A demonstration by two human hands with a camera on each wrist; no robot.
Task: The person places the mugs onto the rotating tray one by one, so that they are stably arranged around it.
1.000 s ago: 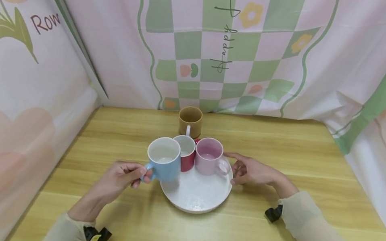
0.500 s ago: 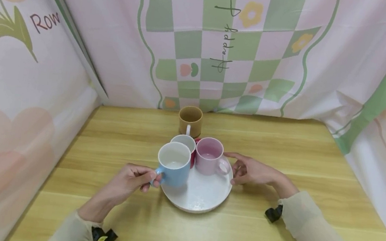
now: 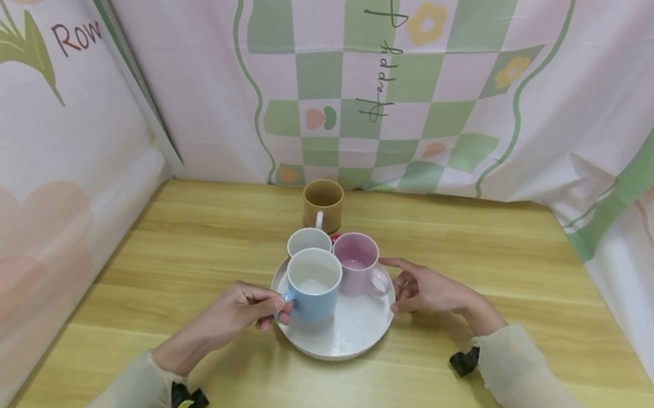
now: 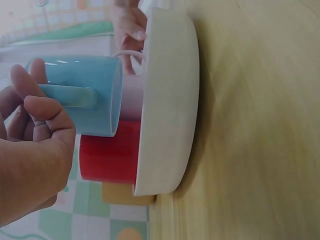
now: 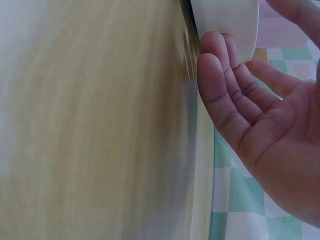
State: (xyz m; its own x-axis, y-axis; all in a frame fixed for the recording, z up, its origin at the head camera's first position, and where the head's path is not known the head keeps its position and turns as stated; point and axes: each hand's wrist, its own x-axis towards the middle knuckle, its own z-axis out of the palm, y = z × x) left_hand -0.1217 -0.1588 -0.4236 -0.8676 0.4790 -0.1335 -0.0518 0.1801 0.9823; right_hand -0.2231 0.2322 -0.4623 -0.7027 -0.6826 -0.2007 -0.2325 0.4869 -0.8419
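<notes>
Between blue mug (image 4: 102, 95) and white plate (image 4: 170, 100), a gap, left-wrist view only.

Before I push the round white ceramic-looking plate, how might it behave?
The plate is probably stiff, given its deep, smooth side. It may feel heavy, bearing a cylindrical pink mug and cylindrical red mug; upright, both might tip.

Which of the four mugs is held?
The light-blue cylindrical mug, white inside, its handle gripped by the left hand; the pink mug, red mug and brown mug stand unheld.
</notes>
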